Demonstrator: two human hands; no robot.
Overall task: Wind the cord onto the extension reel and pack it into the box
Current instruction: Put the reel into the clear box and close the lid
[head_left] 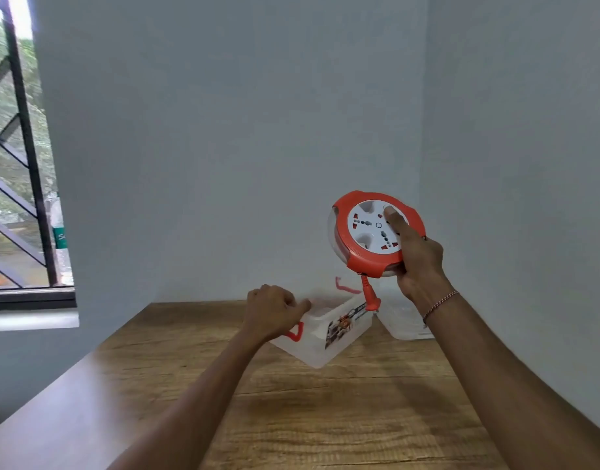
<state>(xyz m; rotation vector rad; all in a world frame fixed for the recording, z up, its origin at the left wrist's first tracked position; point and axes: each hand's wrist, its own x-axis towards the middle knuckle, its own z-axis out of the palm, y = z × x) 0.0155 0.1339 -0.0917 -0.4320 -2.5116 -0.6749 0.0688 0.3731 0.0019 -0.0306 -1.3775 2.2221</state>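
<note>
Right hand (pixel 417 256): raised above the table, gripping the extension reel (pixel 376 232) by its right edge, fingers curled behind, thumb lying across the white socket face. Reel held upright, face turned toward the camera; orange rim, white centre with socket holes. Thin bracelet (pixel 439 303) on the right wrist.

Orange plug (pixel 371 298) hangs on a short length of cord from the bottom of the reel, dangling just above the box; the rest of the cord is not seen loose.

Left hand (pixel 274 308): lower, fingers curled, at the near left rim of the clear plastic box (pixel 325 334). It seems to hold the rim, but motion blur makes the grip hard to confirm. Box sits on the wooden table (pixel 325 418), open, printed label on its side, red clip handle (pixel 295 332) just beside the left hand.

Clear lid (pixel 400 317) lies just right of the box, partly behind the right forearm.

Barred window (pixel 16 157) at far left; plain grey walls behind.
</note>
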